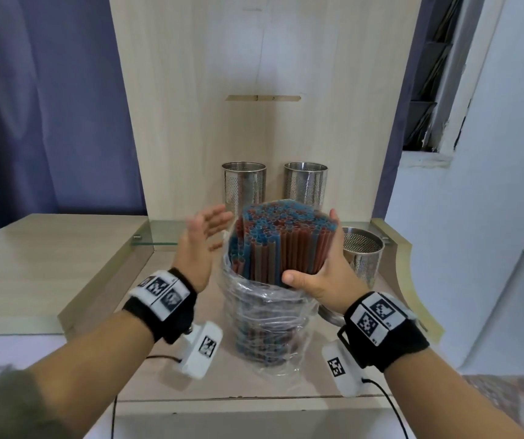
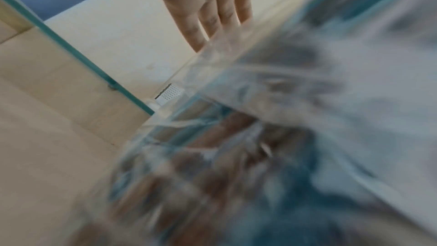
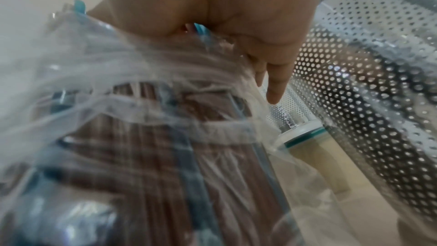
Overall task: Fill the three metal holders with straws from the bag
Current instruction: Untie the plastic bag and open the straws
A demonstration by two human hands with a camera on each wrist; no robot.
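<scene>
A thick bundle of red and blue straws (image 1: 283,245) stands upright in a clear plastic bag (image 1: 267,324) pushed down around its lower half. My right hand (image 1: 325,264) grips the bundle from the right, thumb in front and fingers behind. My left hand (image 1: 203,229) hovers just left of the bundle, fingers straight and blurred, holding nothing. Two perforated metal holders (image 1: 244,185) (image 1: 305,183) stand at the back and a third holder (image 1: 362,255) at the right; no straws stick out of them. In the wrist views I see the left hand (image 2: 212,10), bag (image 2: 283,119), right hand (image 3: 236,16) and third holder (image 3: 366,81).
A tall wooden back panel (image 1: 254,90) rises behind the holders. A glass shelf (image 1: 159,236) runs along its foot. A raised wooden surface (image 1: 48,264) lies to the left, and the counter's curved edge (image 1: 412,280) to the right. Blue curtain (image 1: 32,106) hangs at the left.
</scene>
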